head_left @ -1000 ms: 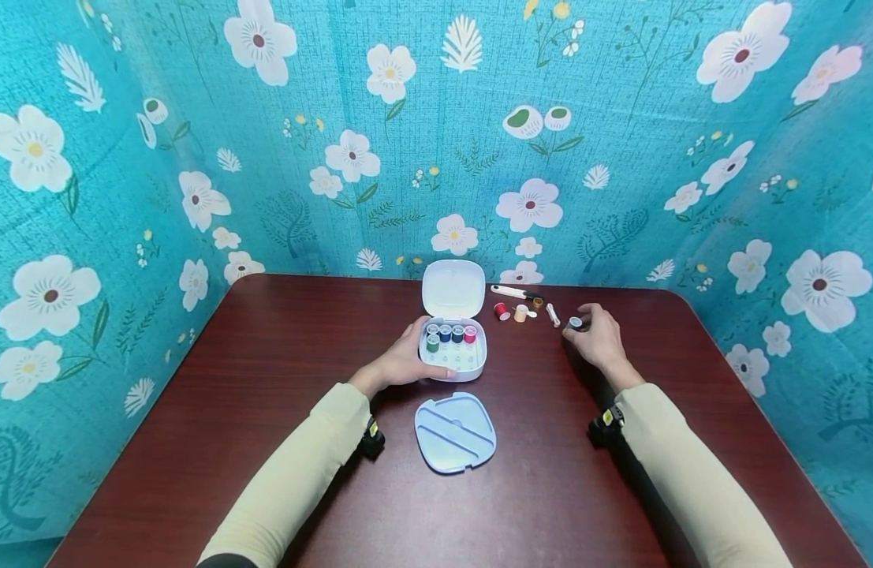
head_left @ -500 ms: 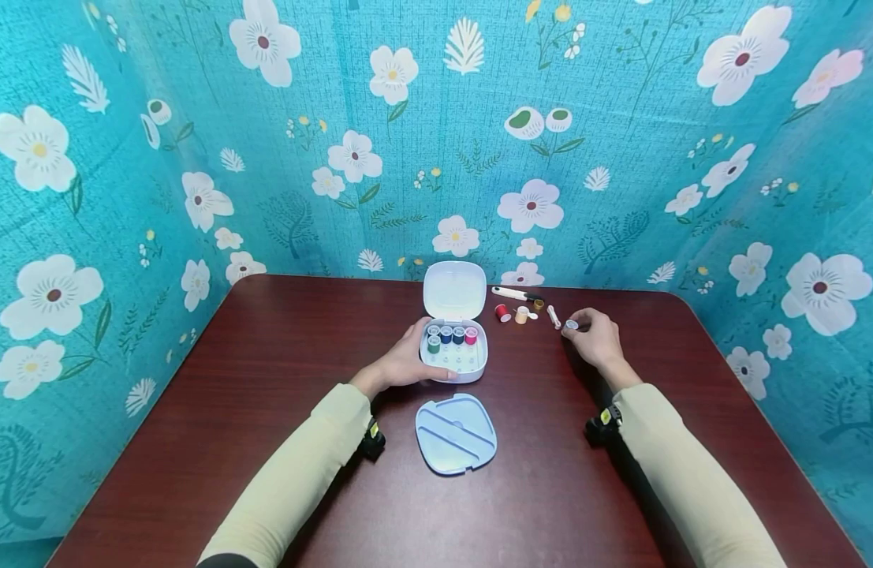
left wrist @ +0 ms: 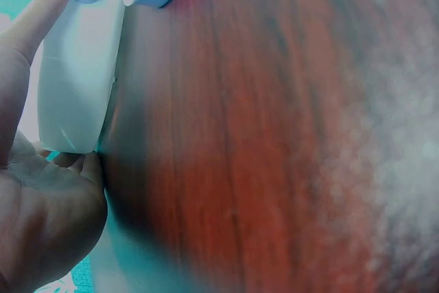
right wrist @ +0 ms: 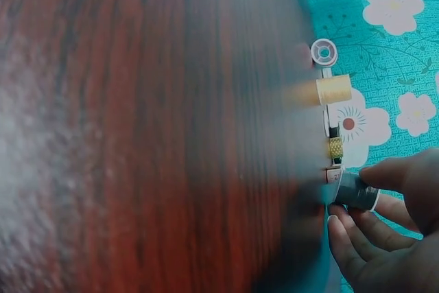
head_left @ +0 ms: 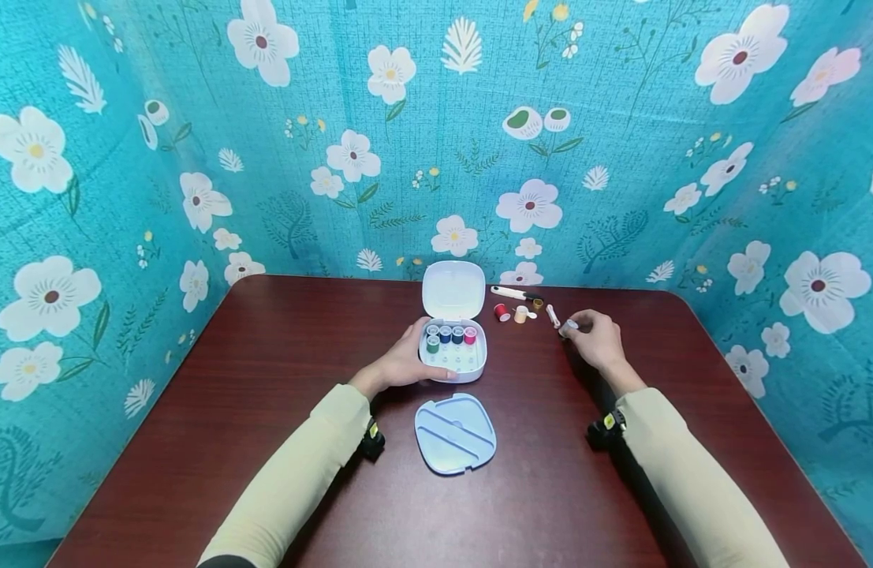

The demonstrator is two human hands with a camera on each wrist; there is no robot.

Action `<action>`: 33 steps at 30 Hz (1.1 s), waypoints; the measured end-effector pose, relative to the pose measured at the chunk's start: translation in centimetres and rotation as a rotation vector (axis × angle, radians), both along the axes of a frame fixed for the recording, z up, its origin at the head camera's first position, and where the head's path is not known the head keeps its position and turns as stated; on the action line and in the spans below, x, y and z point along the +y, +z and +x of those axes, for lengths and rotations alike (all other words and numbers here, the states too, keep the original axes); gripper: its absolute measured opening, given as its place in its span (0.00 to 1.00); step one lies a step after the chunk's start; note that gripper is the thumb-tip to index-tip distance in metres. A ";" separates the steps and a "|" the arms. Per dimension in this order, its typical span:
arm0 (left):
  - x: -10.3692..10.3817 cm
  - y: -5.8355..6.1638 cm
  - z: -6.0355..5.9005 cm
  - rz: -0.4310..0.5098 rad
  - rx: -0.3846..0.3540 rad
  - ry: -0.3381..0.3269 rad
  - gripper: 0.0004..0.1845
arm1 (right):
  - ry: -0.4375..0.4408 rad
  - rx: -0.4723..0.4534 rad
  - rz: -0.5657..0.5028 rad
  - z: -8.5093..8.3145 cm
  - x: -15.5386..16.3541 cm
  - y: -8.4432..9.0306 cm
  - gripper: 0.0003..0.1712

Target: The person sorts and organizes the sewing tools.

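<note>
Hanging behind the table and along both its sides, a turquoise flowered cloth point(head_left: 422, 110) is closing in the whole space. The dark red-brown table point(head_left: 223, 379) is bearing everything else, and two pale sleeves point(head_left: 692, 473) are reaching in over its near side, each with a black device point(head_left: 371, 443) sitting at the wrist.

Near the far edge a white box point(head_left: 473, 375) is standing open, its lid point(head_left: 453, 290) rising at the back. A pale blue tray point(head_left: 456, 434) is lying just in front of it, taking up the near approach. The left hand point(head_left: 402, 359) is gripping the box at its left, the thumb lying along the front wall. The right hand point(head_left: 599, 339) is pinching a grey spool point(right wrist: 355, 191) between thumb and fingers, well to the right of the box; whether the spool is touching the table I cannot tell.

Between box and right hand, smaller things are lying in the way: a white-and-black tool point(head_left: 509, 292) farthest back, a red spool point(head_left: 501, 312), a cream spool point(head_left: 521, 314), a slim white piece point(head_left: 553, 316) just beside the grey spool, and a gold piece point(head_left: 538, 303) by the tool's dark end. Inside the box, a pink spool point(head_left: 470, 336) is ending the back row, a green spool point(head_left: 433, 345) is standing in front at the left, and small pegs point(head_left: 458, 359) are showing.
</note>
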State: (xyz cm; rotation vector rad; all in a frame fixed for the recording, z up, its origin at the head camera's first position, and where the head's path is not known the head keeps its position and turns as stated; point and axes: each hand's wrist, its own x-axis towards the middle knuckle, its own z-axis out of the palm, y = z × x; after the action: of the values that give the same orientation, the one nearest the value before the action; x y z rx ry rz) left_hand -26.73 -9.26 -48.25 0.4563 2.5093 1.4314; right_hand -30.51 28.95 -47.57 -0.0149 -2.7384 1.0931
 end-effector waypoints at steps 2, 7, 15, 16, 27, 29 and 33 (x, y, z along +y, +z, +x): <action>0.0 0.0 0.0 0.000 -0.003 -0.001 0.62 | 0.004 0.006 0.000 0.1 -0.1 0.0 0.12; 0.1 0.1 0.0 0.001 -0.010 0.003 0.63 | 0.016 0.013 -0.012 0.3 -0.4 0.2 0.13; 0.1 0.1 0.0 -0.004 -0.010 0.007 0.62 | 0.055 0.000 -0.037 0.5 -1.1 0.4 0.13; 0.1 0.1 0.0 -0.006 -0.011 0.008 0.62 | 0.059 -0.003 -0.043 0.5 -1.2 0.4 0.13; 0.1 0.2 0.0 -0.014 -0.010 0.006 0.63 | 0.118 -0.027 -0.114 0.9 -2.4 0.8 0.16; 0.1 0.2 0.0 -0.017 -0.007 0.003 0.63 | 0.126 -0.030 -0.124 0.9 -2.6 0.8 0.16; 0.0 0.1 -0.1 -0.020 -0.006 0.003 0.63 | 0.135 -0.037 -0.134 0.9 -2.9 0.9 0.16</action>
State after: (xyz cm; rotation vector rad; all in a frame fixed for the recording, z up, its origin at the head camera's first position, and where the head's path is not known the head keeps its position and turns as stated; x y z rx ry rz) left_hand -26.78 -9.22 -48.19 0.4438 2.5179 1.4058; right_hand -29.58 26.02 -46.65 0.1332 -2.7270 1.3235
